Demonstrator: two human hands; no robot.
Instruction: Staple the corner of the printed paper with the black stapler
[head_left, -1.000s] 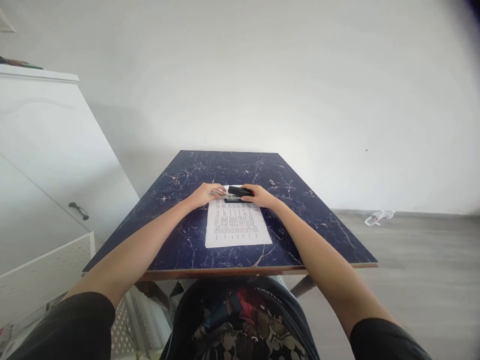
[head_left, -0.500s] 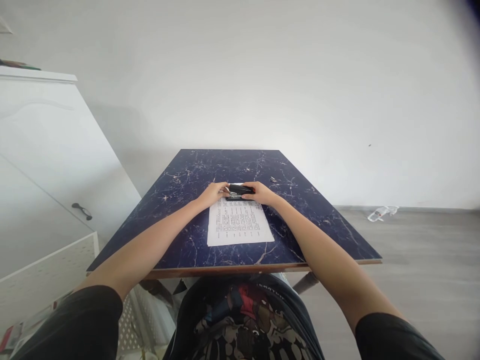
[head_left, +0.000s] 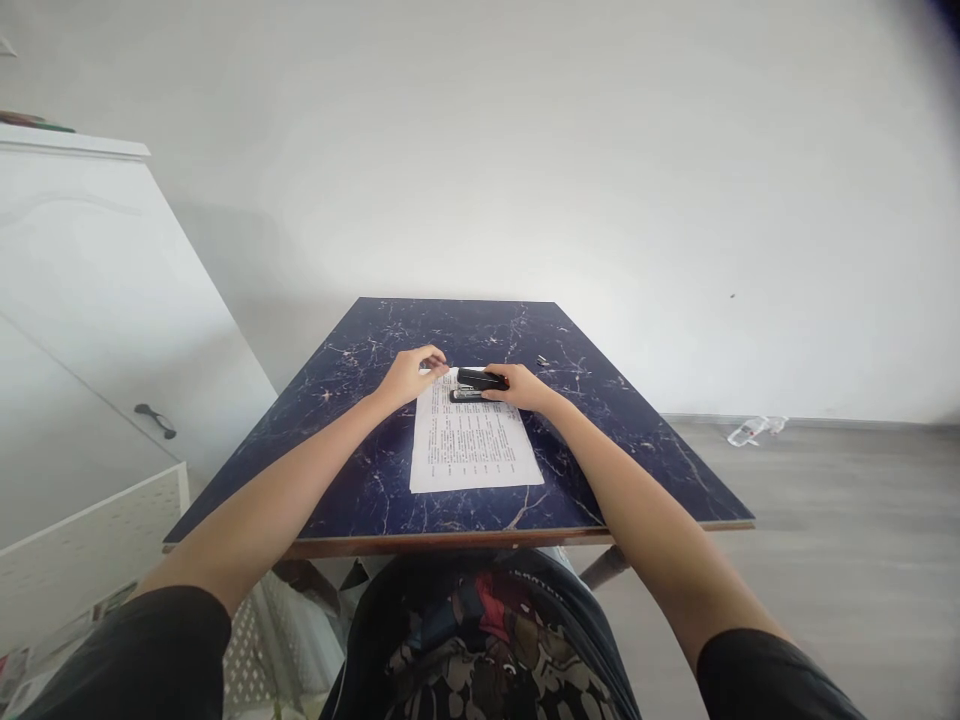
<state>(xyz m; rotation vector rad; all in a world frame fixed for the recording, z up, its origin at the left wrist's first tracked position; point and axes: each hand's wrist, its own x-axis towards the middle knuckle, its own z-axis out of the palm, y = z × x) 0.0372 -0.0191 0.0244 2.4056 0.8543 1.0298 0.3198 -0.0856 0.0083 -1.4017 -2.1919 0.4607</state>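
A printed white sheet of paper lies in the middle of a dark blue marbled table. A black stapler sits across the sheet's far edge. My right hand is closed on the stapler's right end. My left hand hovers at the sheet's far left corner, just left of the stapler, with its fingers curled and pinched together; what they hold is too small to make out.
A small metal bit lies on the table beyond my right hand. A white cabinet with a dark handle stands to the left. A plastic bottle lies on the grey floor by the right wall.
My left hand has lifted off the stapler's left end and drawn back a little to the left. My right hand stays on the stapler.
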